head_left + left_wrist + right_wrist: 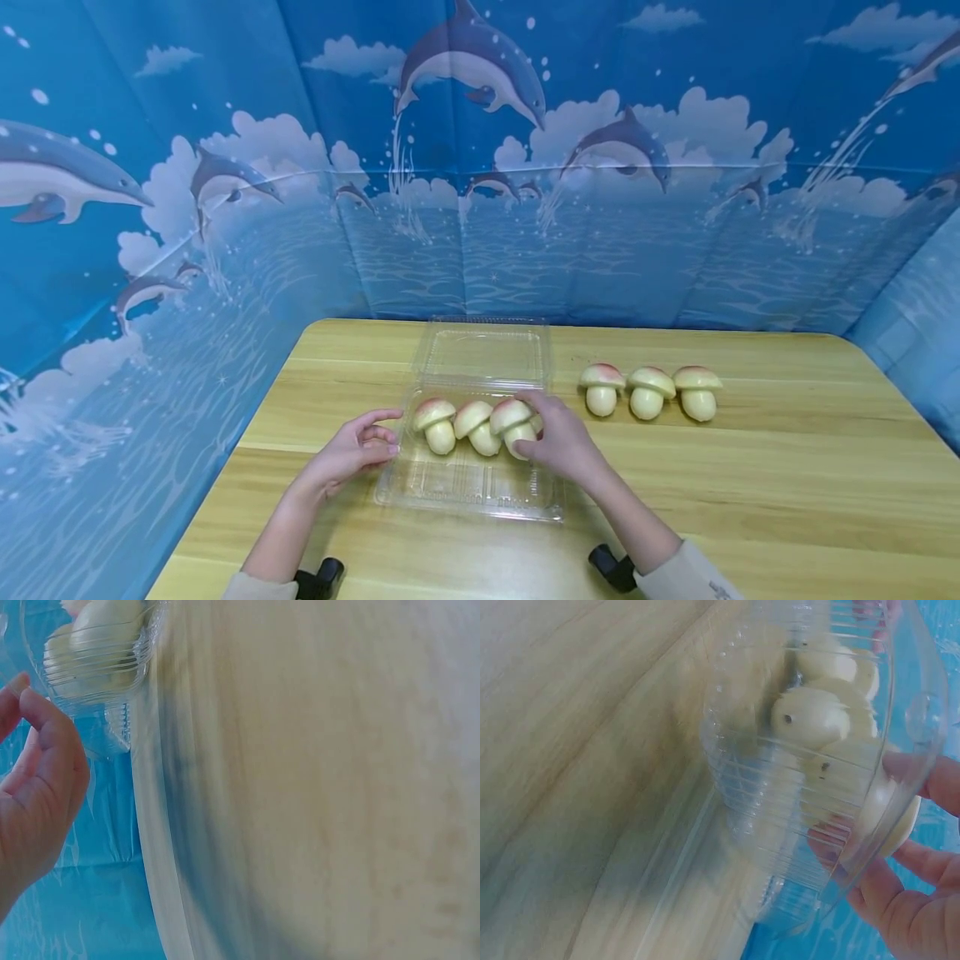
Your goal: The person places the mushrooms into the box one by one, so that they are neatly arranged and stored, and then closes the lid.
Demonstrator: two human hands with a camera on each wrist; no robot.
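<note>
A clear plastic clamshell box (pixel 480 492) lies with its lid (pixel 487 354) folded back. Inside it, three mushroom-shaped pieces with pale stems and pink-tinged cream caps form a row: the left mushroom (pixel 435 425), the middle mushroom (pixel 477 427) and the right mushroom (pixel 513 422). My right hand (pixel 558 437) grips the right mushroom between thumb and fingers, at the box's right side. In the right wrist view, the ribbed box wall overlaps that mushroom (pixel 866 791) and some fingers. My left hand (pixel 356 450) is at the box's left rim, fingers loosely bent, holding nothing.
Right of the box, three more such mushrooms (pixel 648 392) stand in a row on the wooden table (pixel 787 467). Behind the table hangs a blue dolphin-print curtain (pixel 510 250). Black wrist mounts (pixel 318 579) show under both forearms.
</note>
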